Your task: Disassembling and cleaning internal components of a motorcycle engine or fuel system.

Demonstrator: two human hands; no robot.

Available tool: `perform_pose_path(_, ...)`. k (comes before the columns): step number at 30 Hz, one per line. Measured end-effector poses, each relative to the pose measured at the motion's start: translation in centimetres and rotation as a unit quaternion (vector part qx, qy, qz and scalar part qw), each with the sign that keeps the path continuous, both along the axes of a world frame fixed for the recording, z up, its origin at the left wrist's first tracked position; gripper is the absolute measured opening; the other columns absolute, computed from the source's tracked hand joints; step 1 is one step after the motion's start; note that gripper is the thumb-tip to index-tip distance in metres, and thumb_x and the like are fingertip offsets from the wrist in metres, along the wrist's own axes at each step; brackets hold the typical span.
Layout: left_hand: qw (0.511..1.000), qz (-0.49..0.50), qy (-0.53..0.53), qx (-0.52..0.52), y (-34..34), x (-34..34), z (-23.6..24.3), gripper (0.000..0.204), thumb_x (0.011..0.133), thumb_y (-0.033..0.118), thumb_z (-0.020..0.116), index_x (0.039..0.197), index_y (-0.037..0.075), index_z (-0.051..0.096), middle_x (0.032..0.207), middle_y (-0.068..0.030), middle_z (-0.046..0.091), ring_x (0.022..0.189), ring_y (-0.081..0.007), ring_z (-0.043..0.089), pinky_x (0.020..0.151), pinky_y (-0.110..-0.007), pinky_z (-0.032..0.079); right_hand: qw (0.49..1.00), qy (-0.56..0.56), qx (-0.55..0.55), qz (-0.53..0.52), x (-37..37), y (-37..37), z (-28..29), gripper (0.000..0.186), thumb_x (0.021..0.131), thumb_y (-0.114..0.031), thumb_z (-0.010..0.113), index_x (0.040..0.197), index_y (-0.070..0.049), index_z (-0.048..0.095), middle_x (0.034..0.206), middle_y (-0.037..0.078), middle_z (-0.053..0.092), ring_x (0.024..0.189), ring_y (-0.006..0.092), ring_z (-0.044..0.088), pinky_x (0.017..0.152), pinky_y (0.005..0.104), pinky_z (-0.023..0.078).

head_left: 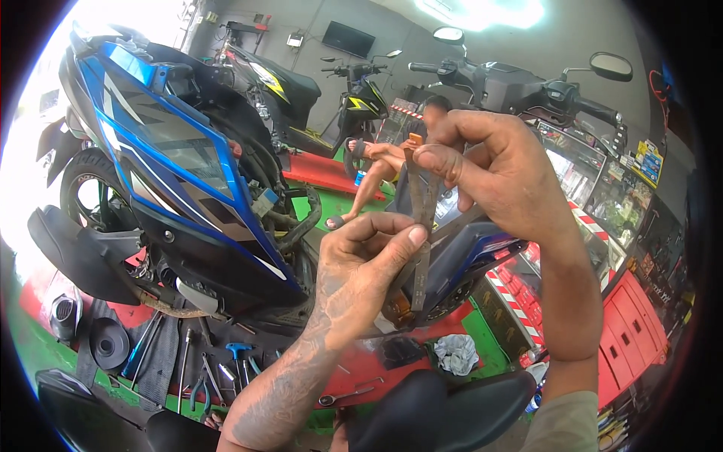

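A feeler gauge [419, 280] with thin dark metal blades is held up in front of me, between both hands. Some of its blades are fanned apart; one hangs straight down and another slants off to the right. My left hand [360, 260] pinches the blades around their middle between thumb and fingers. Higher up and to the right, my right hand [506, 172] is closed on the upper end, thumb against the blades. A small orange-brown tip [416, 140] sticks out at the top. My fingers hide parts of the gauge.
A blue and black scooter [177, 169], partly stripped, stands at the left. Another scooter's handlebar [504, 83] is ahead right. Pliers [200, 393], a T-handle wrench [239, 349] and a ratchet [348, 395] lie below. Someone sits beyond my hands, bare legs [367, 187] showing. A red cabinet [631, 339] stands right.
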State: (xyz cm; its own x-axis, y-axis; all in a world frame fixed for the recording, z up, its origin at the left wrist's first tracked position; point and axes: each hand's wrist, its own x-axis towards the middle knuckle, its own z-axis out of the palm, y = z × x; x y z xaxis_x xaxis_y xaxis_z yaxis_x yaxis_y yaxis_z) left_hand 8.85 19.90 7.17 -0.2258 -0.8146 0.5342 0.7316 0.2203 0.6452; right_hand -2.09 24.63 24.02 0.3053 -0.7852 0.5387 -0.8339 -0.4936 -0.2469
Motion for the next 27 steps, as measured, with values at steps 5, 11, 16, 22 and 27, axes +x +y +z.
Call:
perform_pose_path(5,1.000,0.019,0.001,-0.016,-0.2,-0.1,-0.1,0.024,0.096,0.019,0.077,0.105,-0.003,0.071,0.086,-0.0079,0.074,0.079,-0.0087,0.066,0.074,-0.025,0.052,1.000,0.005,-0.003,-0.012,-0.2,0.1,0.1,0.021,0.096,-0.020,0.076,0.092,0.000,0.070,0.074,0.000,0.062,0.055,0.0046,0.057,0.047,0.0203,0.044)
perform_pose_path(11,0.996,0.066,0.008,-0.051,0.1,-0.2,-0.1,0.020,0.096,0.016,0.077,0.103,-0.002,0.069,0.088,-0.0057,0.071,0.081,-0.0090,0.067,0.076,-0.025,0.053,1.000,-0.005,-0.010,0.029,-0.7,-0.3,-0.2,0.022,0.096,-0.020,0.076,0.093,0.000,0.070,0.073,0.000,0.062,0.054,0.0046,0.056,0.047,0.0202,0.043)
perform_pose_path(16,0.995,0.082,0.002,-0.063,0.1,-0.1,-0.1,0.018,0.096,0.014,0.076,0.102,-0.002,0.069,0.091,-0.0050,0.071,0.083,-0.0092,0.067,0.078,-0.026,0.055,0.999,-0.004,-0.016,0.033,-0.9,-0.2,-0.3,0.022,0.096,-0.020,0.076,0.092,0.000,0.069,0.073,0.000,0.061,0.055,0.0046,0.056,0.047,0.0203,0.043)
perform_pose_path(22,0.996,0.065,0.003,-0.063,-0.2,-0.1,-0.3,0.018,0.097,0.015,0.076,0.104,0.000,0.068,0.088,-0.0038,0.070,0.082,-0.0083,0.067,0.075,-0.025,0.054,0.999,-0.020,-0.017,0.020,-1.7,-0.2,-0.5,0.022,0.096,-0.022,0.076,0.092,-0.001,0.069,0.072,0.000,0.061,0.056,0.0035,0.057,0.047,0.0193,0.042)
perform_pose_path(27,0.999,0.011,0.048,0.004,-1.5,1.4,-1.3,0.010,0.098,0.011,0.072,0.102,0.005,0.067,0.086,-0.0004,0.068,0.074,-0.0038,0.058,0.064,-0.022,0.044,0.990,0.094,0.102,0.010,-5.8,0.9,-1.1,0.022,0.097,-0.024,0.074,0.099,-0.003,0.069,0.081,0.001,0.067,0.070,0.0095,0.064,0.061,0.0271,0.052)
